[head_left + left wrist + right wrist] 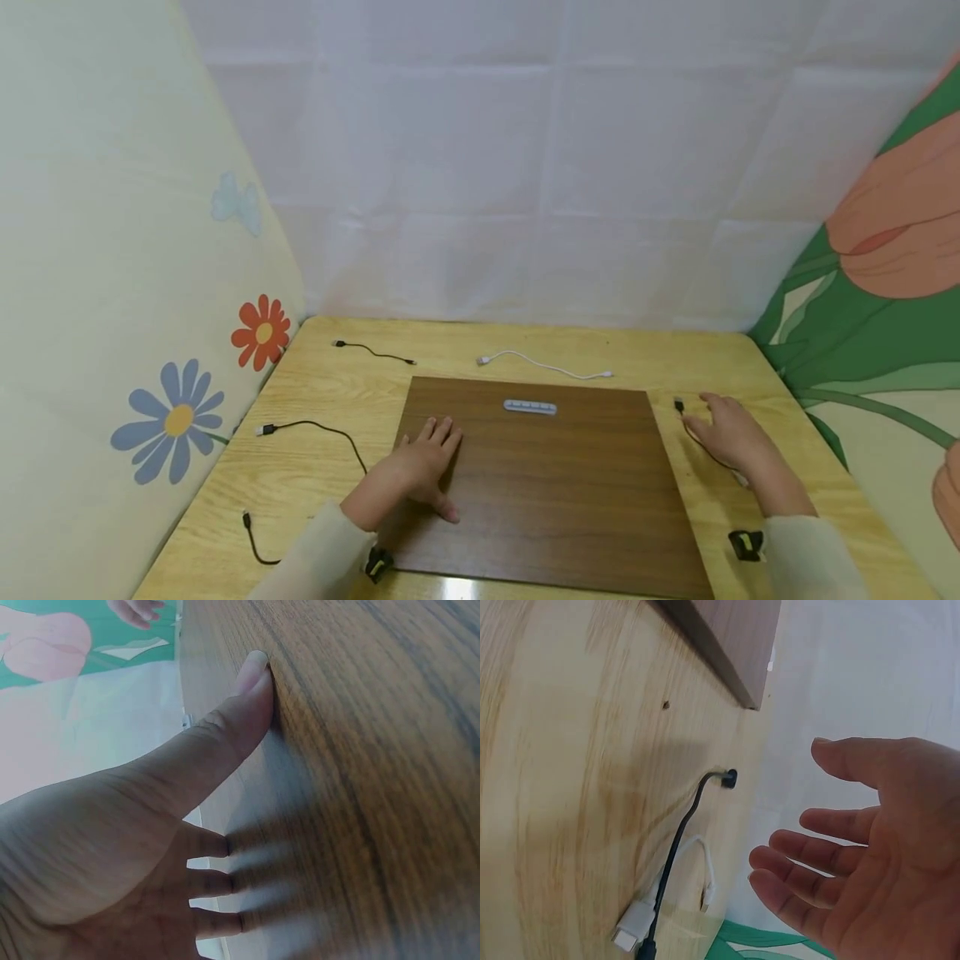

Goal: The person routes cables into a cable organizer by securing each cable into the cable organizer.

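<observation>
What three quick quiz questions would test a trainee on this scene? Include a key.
1. Fill in: the pale slotted strip lies on the brown board, closest to its ____ edge, as the wearer sees it (far, near, left or right).
2. True or false: the right hand grips nothing.
3. Multiple choice: what is the left hand touching?
A) a white cable
B) the pale slotted strip
C) the brown board

Key
1. far
2. True: its fingers are open and hold nothing.
3. C
</observation>
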Demonstrator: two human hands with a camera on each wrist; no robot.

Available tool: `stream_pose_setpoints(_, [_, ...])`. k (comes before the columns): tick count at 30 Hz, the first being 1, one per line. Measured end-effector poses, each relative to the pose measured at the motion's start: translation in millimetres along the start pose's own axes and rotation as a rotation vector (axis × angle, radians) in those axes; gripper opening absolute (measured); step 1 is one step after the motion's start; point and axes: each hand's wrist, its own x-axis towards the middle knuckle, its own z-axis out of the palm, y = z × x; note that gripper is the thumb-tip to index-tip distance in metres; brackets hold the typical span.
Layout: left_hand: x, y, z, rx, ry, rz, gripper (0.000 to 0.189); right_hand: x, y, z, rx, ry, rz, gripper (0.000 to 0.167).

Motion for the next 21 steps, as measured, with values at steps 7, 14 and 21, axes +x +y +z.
stream_pose_setpoints(7, [-1.2, -0.5, -0.7, 0.006, 0.004, 0.000, 0.127, 5.0, 6, -1, -0.017, -0.027, 0.007, 0.065])
stream_pose_setpoints(14, [-0.9, -1.7, 1.0, 0.003, 0.003, 0.001, 0.127, 16.9, 1, 2, -0.008, -0.042, 0.009, 0.061])
stream_pose_setpoints(21, [-0.7, -1.5, 2.5, 0.018, 0.001, 0.006, 0.127, 27.4, -2, 5, -0.017, -0.088, 0.057, 0.064])
